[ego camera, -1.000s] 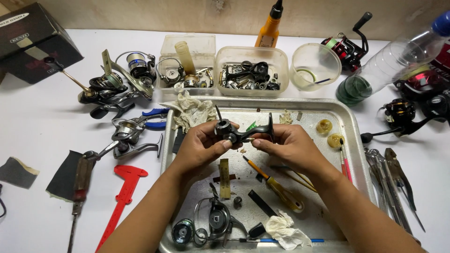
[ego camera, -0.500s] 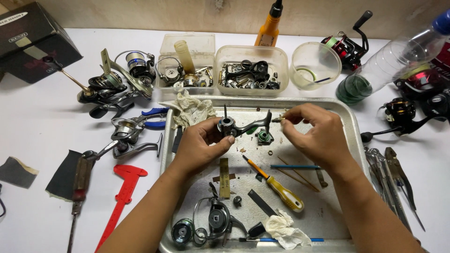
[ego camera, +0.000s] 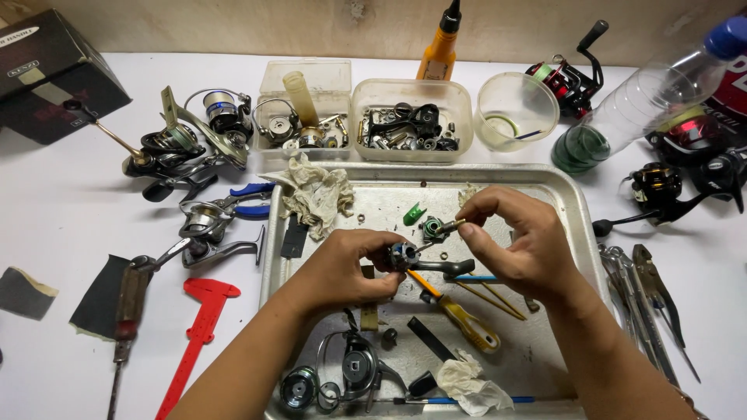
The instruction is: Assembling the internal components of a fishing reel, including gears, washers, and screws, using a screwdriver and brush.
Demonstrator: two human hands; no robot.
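Over a metal tray, my left hand grips a small dark fishing reel body with its black handle arm sticking out to the right. My right hand pinches a small brass-tipped part just above and right of the reel body, beside a dark green gear piece. A small green plastic part lies on the tray close by. Under my hands lies a yellow-handled screwdriver.
A dirty rag, a reel frame and white tissue lie on the tray. Clear boxes of parts and a cup stand behind. Reels, blue pliers and a red caliper lie left; pliers right.
My right hand let go of the reel and lifted to the right, and now pinches a small part next to the reel body. My left hand lowered with the reel.
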